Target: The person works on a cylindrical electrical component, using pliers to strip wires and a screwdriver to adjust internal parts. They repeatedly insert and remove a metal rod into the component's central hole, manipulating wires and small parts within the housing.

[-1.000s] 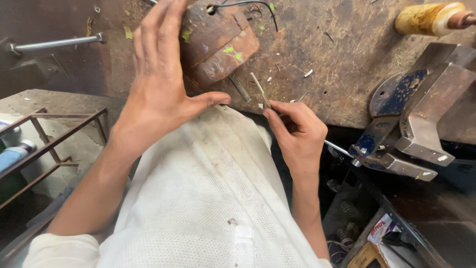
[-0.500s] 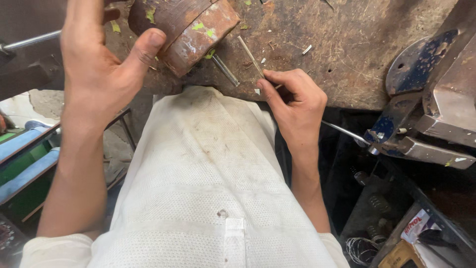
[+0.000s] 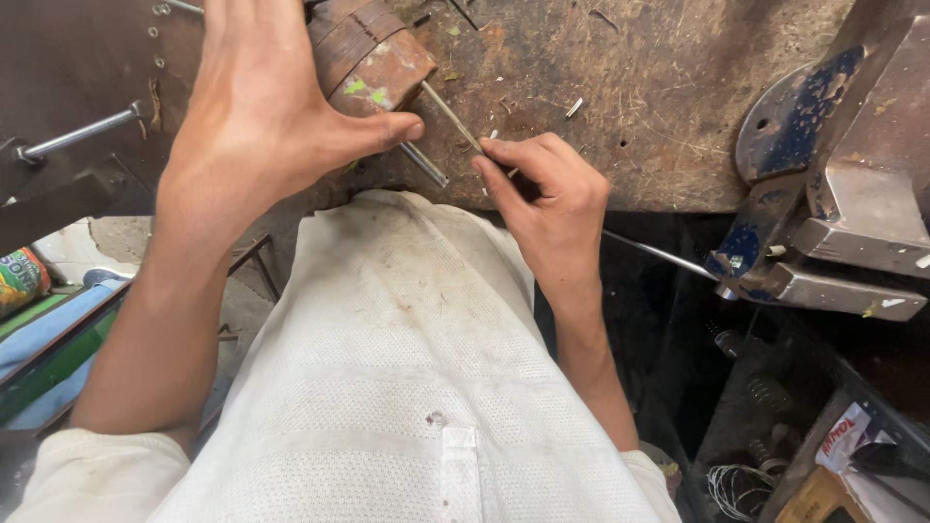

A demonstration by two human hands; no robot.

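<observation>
Since half a second ago my left hand [image 3: 262,126] has come down and spread over the rusty round metal block [image 3: 373,58] at the near edge of the desk [image 3: 630,116], where before only its thumb touched the block; my view has also swung a little to the right, so the vise [image 3: 833,184] shows more fully. My right hand [image 3: 547,189] stays put at the near edge, its grip narrow, thumb and forefinger pinched on a thin metal rod [image 3: 450,116].

At the lower right corner of the view, below the desk, lies a flat white package with a red mark [image 3: 843,436], beside a yellowish box corner [image 3: 819,499] and a coil of thin wire [image 3: 736,484]. At the left edge, below the desk, the end of a round can printed green and orange [image 3: 19,281] pokes into view.

The rod is slim, grey and straight, running up and left from my fingertips to the block's lower side. A second short grey pin [image 3: 426,165] lies just beside it, under my left thumb. The block is brown with rust, ringed by grooves, flecked with green paint. My left grip is wide, palm and fingers over the block, thumb pressed along its lower edge. The desk is pitted, brown and strewn with small chips.
</observation>
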